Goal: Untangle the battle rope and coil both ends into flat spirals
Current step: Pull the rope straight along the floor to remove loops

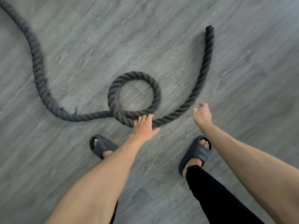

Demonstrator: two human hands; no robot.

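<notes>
Rope, thick dark grey twisted battle rope [134, 75], lies on the grey wood-grain floor [242, 78] in front of my black slides [102, 145], with one loop crossing itself and its cut end [209, 28] stretching away to my right. My left hand [144, 126] is flat, fingers [145, 118] spread, touching the rope just below the crossing and gripping nothing. My right hand [202, 113] hovers loosely curled just above the rope, empty. I judge the rope heavy, stiff and rough, not slippery; it should drag rather than lift. I would grip near the cut end and wind inward.
</notes>
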